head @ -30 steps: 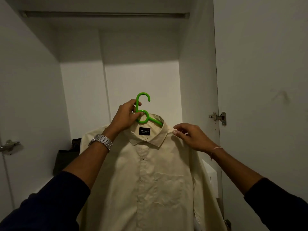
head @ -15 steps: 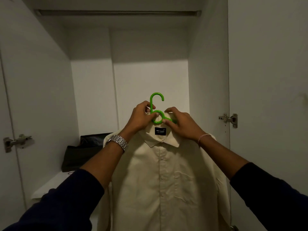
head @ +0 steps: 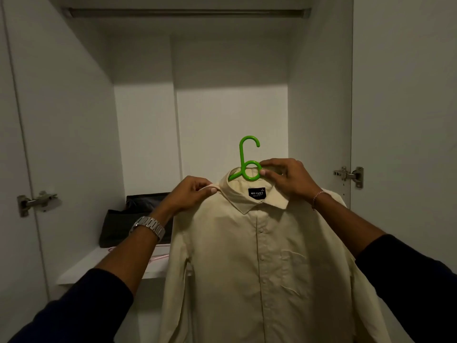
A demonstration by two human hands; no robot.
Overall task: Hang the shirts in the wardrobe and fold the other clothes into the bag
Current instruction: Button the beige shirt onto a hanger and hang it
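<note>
While the cream shirt (head: 259,256) hangs on the green hanger (head: 248,167) in front of the open wardrobe (head: 74,120), my right hand (head: 286,179) pinches the hanger's loop at the collar. My left hand (head: 190,194) pinches the shirt's shoulder seam just beside the collar. The hook points up, well below the rail (head: 185,13) and not on it. A dark bag (head: 133,219) sits on the shelf (head: 81,268) behind my left wrist, which carries a metal watch (head: 148,226).
</note>
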